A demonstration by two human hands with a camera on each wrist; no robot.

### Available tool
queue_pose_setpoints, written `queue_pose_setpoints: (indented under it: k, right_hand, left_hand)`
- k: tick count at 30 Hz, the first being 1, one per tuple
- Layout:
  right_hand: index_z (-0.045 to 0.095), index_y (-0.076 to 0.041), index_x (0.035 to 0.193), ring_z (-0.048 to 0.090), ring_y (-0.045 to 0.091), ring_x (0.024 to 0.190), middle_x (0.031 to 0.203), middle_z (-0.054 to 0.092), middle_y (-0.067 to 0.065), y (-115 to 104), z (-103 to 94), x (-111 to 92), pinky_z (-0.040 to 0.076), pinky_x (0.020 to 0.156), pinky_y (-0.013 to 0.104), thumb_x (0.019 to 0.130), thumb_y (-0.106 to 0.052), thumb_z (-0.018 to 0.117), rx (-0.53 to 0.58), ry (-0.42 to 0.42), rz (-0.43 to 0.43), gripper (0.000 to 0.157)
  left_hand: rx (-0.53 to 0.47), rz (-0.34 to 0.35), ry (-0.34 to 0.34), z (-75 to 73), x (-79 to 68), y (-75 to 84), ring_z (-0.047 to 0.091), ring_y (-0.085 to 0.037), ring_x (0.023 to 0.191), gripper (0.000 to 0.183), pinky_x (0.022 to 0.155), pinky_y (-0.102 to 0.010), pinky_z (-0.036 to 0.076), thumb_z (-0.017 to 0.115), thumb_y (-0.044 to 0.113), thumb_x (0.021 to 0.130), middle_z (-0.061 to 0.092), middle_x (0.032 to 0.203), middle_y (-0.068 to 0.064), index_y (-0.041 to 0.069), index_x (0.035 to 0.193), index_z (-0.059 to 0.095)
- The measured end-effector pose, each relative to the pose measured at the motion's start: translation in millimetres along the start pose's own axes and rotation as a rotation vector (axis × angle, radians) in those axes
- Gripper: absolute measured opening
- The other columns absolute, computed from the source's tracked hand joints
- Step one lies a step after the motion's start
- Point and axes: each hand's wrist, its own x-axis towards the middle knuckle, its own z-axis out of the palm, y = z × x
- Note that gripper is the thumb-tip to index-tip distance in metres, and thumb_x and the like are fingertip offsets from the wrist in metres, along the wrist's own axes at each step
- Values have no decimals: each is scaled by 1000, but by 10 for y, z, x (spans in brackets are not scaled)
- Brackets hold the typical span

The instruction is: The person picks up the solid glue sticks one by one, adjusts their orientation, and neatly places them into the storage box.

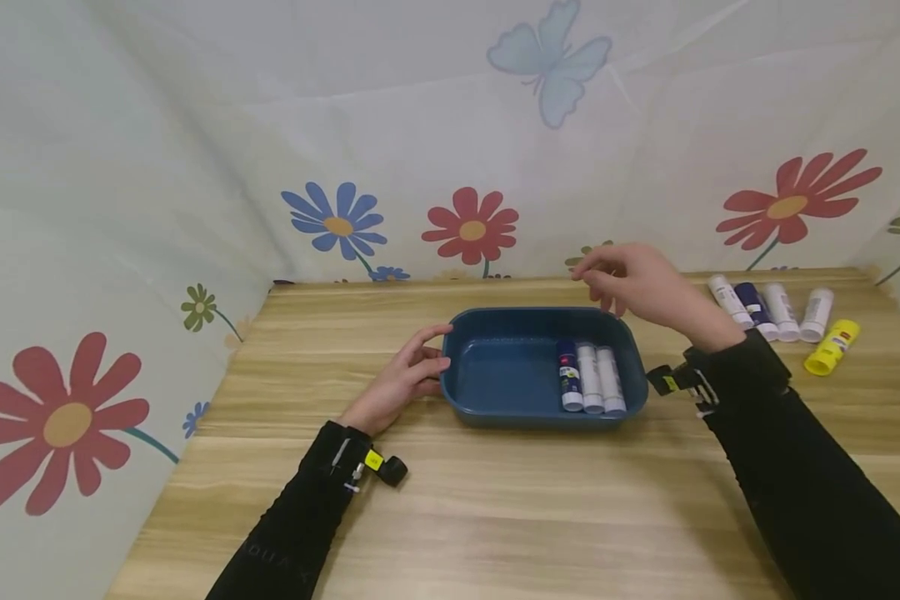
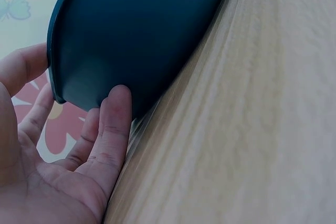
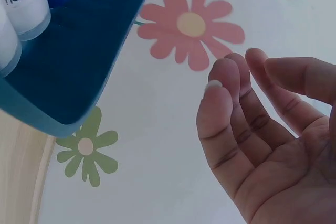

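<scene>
A dark blue plastic bin (image 1: 510, 417) stands on the table, with one dark blue glue stick (image 1: 570, 377) and two white glue sticks (image 1: 589, 379) lying side by side at its right end. My left hand (image 1: 401, 377) rests against the bin's left end. In the left wrist view, its fingers (image 2: 113, 129) lie fairly straight along the bin's outer wall and one fingertip touches the rim. Over the far right edge of the bin hovers my right hand (image 1: 637, 287), empty. Its fingers (image 3: 220, 135) bend loosely in the right wrist view, apart from the bin.
To the right on the wooden table (image 1: 495, 517) lie several more glue sticks: white ones (image 1: 816, 315), a dark blue one (image 1: 755, 308) and a yellow one (image 1: 832, 347). A white curtain (image 1: 405, 125) with printed flowers hangs behind the table and along its left side.
</scene>
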Motion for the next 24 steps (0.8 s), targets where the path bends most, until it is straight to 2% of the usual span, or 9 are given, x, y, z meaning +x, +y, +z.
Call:
queue_pose_setpoints:
  k: [5, 11, 17, 24]
  right_hand:
    - [62, -5, 115, 58, 29, 70, 81, 61, 13, 79, -59, -62, 51, 53, 32, 100, -18, 51, 47, 17, 25, 22]
    - [62, -12, 115, 59, 27, 75, 87, 62, 14, 110, -219, -112, 54, 58, 32, 101, -25, 51, 92, 56, 50, 22]
    - [59, -13, 121, 60, 25, 80, 93, 61, 14, 183, -353, -168, 54, 63, 31, 101, -33, 49, 94, 71, 82, 30]
    - [59, -14, 123, 60, 25, 81, 94, 61, 13, 213, -465, -221, 55, 64, 31, 100, -32, 52, 55, 71, 92, 30]
  left_hand:
    - [5, -1, 4, 31, 9, 4, 55, -31, 102, 47, 88, -39, 52, 56, 25, 98, 42, 123, -20, 30, 142, 39]
    - [7, -5, 9, 27, 13, 8, 55, -31, 104, 48, 89, -38, 52, 58, 27, 97, 42, 123, -19, 32, 142, 40]
    - [9, -12, 19, 2, -12, -2, 56, -31, 103, 49, 87, -37, 53, 58, 27, 97, 44, 122, -19, 33, 141, 40]
    - [3, -5, 8, 12, -15, 5, 57, -31, 103, 50, 87, -36, 54, 59, 29, 96, 43, 124, -20, 33, 142, 39]
